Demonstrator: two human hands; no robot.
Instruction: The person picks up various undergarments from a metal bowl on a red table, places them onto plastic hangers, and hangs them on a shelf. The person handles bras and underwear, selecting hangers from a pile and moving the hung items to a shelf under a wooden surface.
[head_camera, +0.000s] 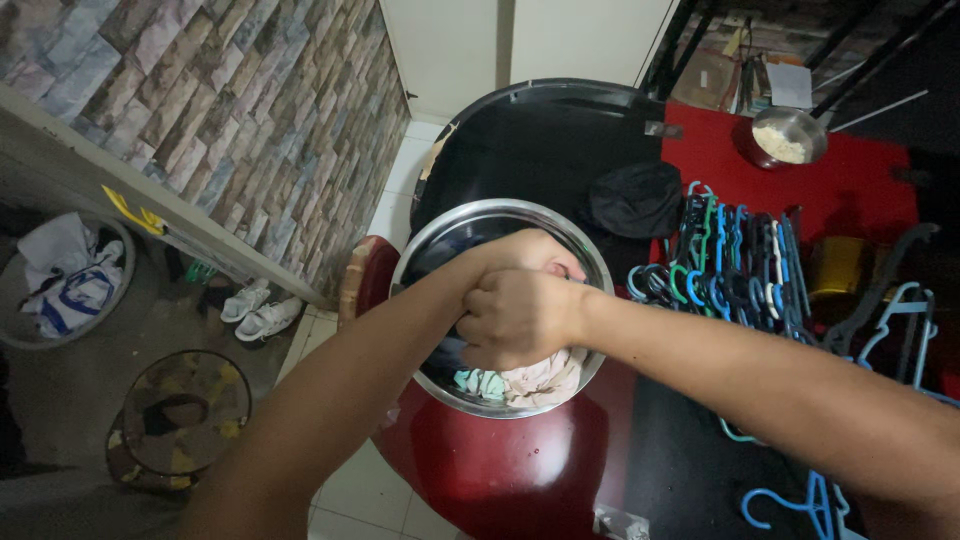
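Both hands pressed into laundry inside a steel drum.

The right hand (518, 318) is fisted on pale cloth (535, 380) in the round metal tub (430, 240) of a red washer (500, 470); the left hand (540, 255) lies mostly hidden behind it, its grip impossible to tell. Tangled coloured hangers (730, 265) lie just right, partly cut off.

Damp laundry (530, 382) bunched inside the round steel drum (440, 228) of a dark red top-loading washing machine (500, 470). Visible cloth is cream-coloured, with a pale mint-green piece at its left edge, crumpled against the drum's near wall. Both fists press down on the bundle, covering most of it. The black lid (540, 130) stands raised behind.
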